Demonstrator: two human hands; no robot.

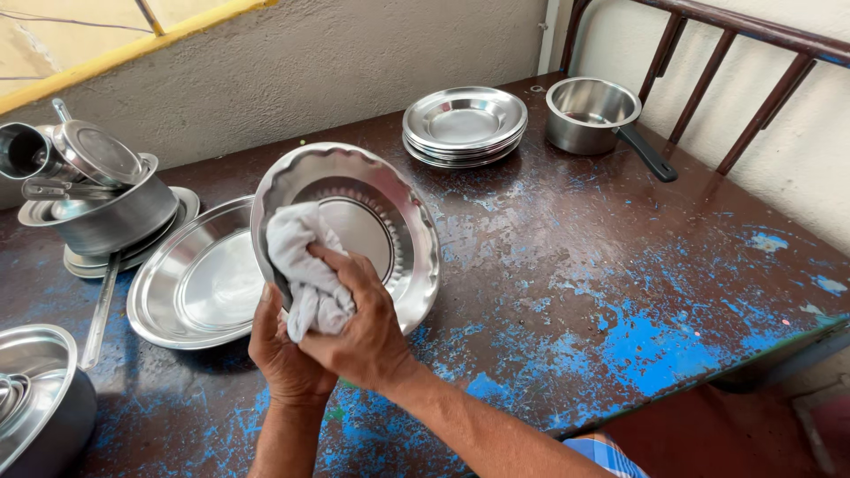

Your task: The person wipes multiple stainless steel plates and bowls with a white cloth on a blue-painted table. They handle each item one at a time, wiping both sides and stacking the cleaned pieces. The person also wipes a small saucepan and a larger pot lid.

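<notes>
Our right-hand fingers (341, 265) are curling tight around a bunched white cloth (305, 265), pressing it into the inner face of a scalloped steel plate (372, 221) near the middle of the frame. The right hand (359, 323) is sitting on top so the wad stays flat against the metal. Below it, our left hand (283, 350) is gripping the plate's lower rim from behind, fingers wrapped shut on the edge, though most of them are hidden by the plate and cloth. We're tilting the plate up on its edge, facing us, so the whole dish of it is reachable with the cloth instead of lying flat.

Just left of it, a bigger round steel tray (190, 283) is lying flat on the counter (575, 265), partly behind the tilted plate. Further out, at the left of the frame, we're seeing a pile of pots and lids (97, 199) stacked on a plate, with a long handle (102, 310) poking down from it. Lower left corner has another steel bowl (35, 398). Toward the upper middle, a neat stack of steel plates (465, 124) is sitting apart from the jumble, and beside it on the right a small saucepan (593, 111) with a black handle. The counter itself is dark brown with blue paint showing through.
</notes>
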